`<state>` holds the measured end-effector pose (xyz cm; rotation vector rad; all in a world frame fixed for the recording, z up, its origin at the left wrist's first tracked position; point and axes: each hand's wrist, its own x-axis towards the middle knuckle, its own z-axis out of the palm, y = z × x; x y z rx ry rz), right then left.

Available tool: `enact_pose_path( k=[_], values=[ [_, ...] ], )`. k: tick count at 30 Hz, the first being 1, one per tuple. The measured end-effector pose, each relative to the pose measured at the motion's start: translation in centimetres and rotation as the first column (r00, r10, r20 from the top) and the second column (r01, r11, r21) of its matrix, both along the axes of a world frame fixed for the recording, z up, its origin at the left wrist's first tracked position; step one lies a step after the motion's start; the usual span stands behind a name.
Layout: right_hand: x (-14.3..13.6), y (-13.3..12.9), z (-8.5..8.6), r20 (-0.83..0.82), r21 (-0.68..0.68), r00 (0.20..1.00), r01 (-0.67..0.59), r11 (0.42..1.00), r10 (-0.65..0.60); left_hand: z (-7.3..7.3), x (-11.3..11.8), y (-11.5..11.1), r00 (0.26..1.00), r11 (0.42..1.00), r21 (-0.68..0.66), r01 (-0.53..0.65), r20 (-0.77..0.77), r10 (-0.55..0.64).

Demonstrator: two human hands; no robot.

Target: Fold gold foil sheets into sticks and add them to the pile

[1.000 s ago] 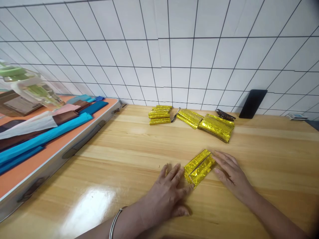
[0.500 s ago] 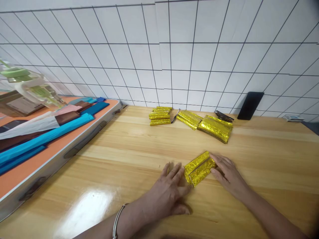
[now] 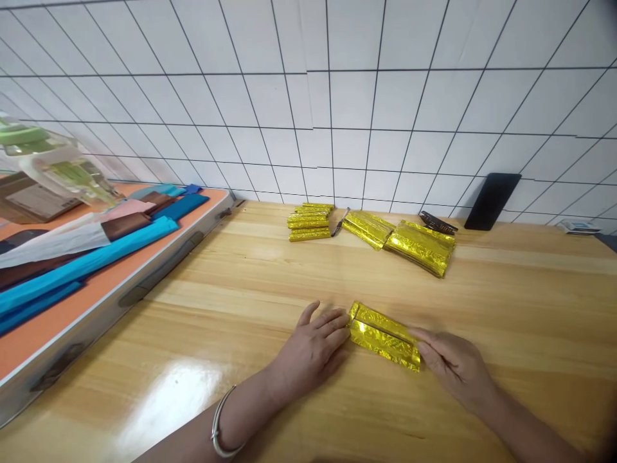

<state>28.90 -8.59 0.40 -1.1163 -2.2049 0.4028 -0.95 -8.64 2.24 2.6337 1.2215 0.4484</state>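
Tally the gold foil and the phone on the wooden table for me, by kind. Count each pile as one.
Pile of rolled gold foil: 1
Flat gold foil bundles, at the back: 2
Folded gold foil piece, between left hand and right hand: 1
Black phone: 1
Total: 5

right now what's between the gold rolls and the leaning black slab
Head view: a slim dark stick, a flat gold piece, a gold stack, a dark clip-like object.
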Motion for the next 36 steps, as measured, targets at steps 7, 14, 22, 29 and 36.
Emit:
enact_pose_path(
  k=[7,14,22,29,36],
  values=[
    [0.6,1.4,0.0,0.015,-0.016,0.981,0.194,0.981,-0.194,0.0,0.0,0.1,1.0,1.0,-0.022,-0.004,-0.015,0.004],
    [-0.3,1.2,0.0,0.121,-0.088,0.992,-0.024,0.996,0.035,-0.1,0.1,0.0,1.0,1.0,-0.022,-0.017,-0.024,0.017],
    [-2.5,-0.9,1.6,0.135,-0.152,0.953,-0.252,0.956,0.272,-0.3,0.0,0.0,0.998,1.0,0.015,-0.014,-0.055,0.015],
    [-2.9,-1.4,2.3,0.147,-0.157,0.939,-0.287,0.945,0.31,-0.2,0.0,-0.2,0.996,0.999,0.025,0.02,-0.089,-0.018],
    [-2.6,-0.5,0.9,0.065,-0.051,0.987,-0.147,0.988,0.15,-0.4,0.3,-0.2,0.996,0.998,0.044,0.042,-0.083,-0.038]
  ],
)
